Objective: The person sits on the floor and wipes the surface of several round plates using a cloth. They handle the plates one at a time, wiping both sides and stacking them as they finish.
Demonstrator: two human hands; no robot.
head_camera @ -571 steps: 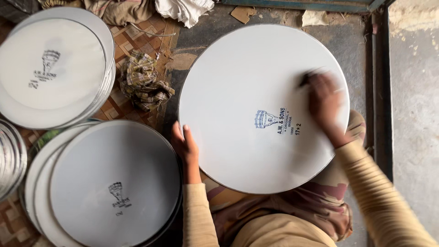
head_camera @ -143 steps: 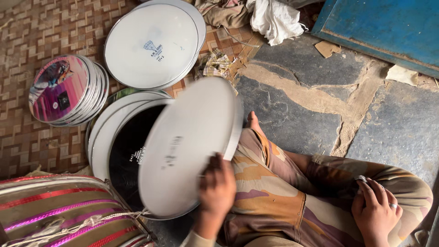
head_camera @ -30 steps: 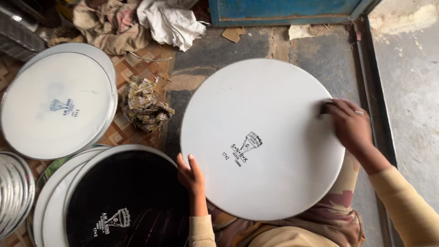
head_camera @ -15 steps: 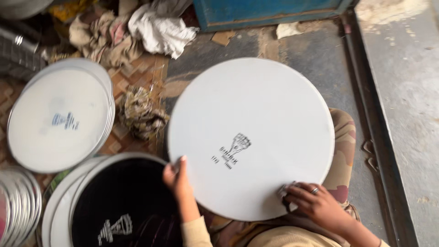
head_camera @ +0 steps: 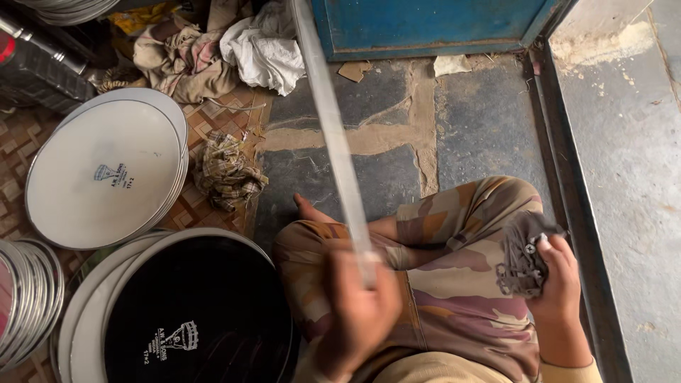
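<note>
Over your lap, your left hand (head_camera: 358, 312) is gripping the disc (head_camera: 333, 142) by its near rim, edge-on, its long axis running away toward the blue door (head_camera: 433, 25). Your right hand (head_camera: 557, 280) is clenching a dark rag (head_camera: 521, 259), well apart rightward.

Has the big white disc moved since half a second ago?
Yes. The white disc, before flat over the lap, now stands edge-on in the left hand, beside the black disc.

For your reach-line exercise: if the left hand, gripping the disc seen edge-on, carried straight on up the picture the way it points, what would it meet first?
Probably the bare stone floor, then the blue door; the left hand points along the disc, though depth is unclear.
</note>
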